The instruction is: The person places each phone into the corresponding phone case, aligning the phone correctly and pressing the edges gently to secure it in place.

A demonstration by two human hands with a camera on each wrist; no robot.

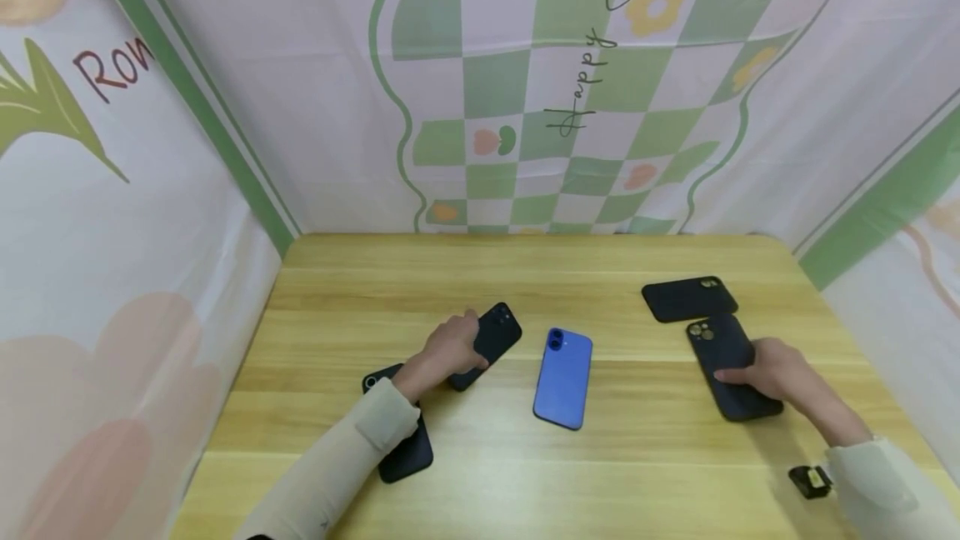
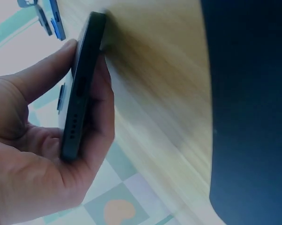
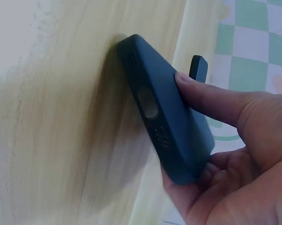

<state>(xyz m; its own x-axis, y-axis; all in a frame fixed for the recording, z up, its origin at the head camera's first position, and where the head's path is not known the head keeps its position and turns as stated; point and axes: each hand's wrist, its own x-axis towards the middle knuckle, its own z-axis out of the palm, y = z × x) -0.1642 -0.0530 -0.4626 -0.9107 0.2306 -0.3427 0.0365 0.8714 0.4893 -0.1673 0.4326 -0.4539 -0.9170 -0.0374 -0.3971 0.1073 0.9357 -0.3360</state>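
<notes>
Black, thin and round-cornered, a phone (image 1: 497, 333) sits in the left hand (image 1: 448, 347), thumb on one face, fingers curled round the other, left of centre over the wood-grain table (image 1: 480, 490). On the right, the right hand (image 1: 772, 369) grips a black case (image 1: 723, 365) between thumb and fingers, an oval slot and small holes in its end. One smooth blue phone (image 1: 564, 382) lies between them. A second black case (image 1: 686, 300) lies far right; a dark slab (image 1: 408, 452) near left, partly hidden by a sleeve (image 1: 386, 417). Five flat pieces: four dark, one blue.
</notes>
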